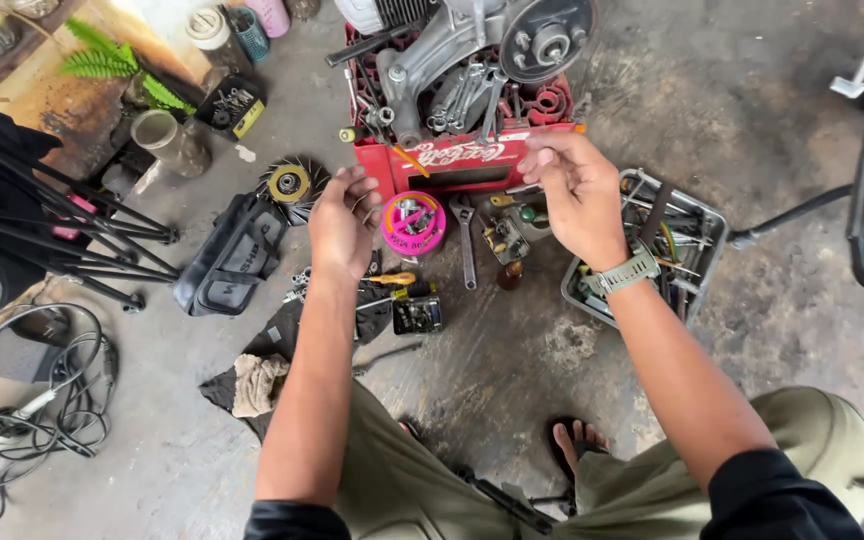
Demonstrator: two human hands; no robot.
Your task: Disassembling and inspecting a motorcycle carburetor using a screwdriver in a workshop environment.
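While both hands hover mid-frame, left hand (344, 222) hangs loosely curled, empty, near pink bowl (413, 222). Right hand (577, 190) half-open, empty, below red crate (457, 160).

At the frame's top centre, a grey metal engine casing (472, 50) rests on a red plastic crate (452, 160). Below the crate lie a round pink tub (413, 222) and a steel spanner (466, 240). A grey wire basket of tools (697, 240) sits right; a black fabric bag (232, 255) left.

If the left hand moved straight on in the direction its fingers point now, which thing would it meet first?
Probably the round black finned fan wheel with a yellow centre, lying on the floor just beyond the left hand. Depth is unclear from above: the hand may be raised and could pass over it.
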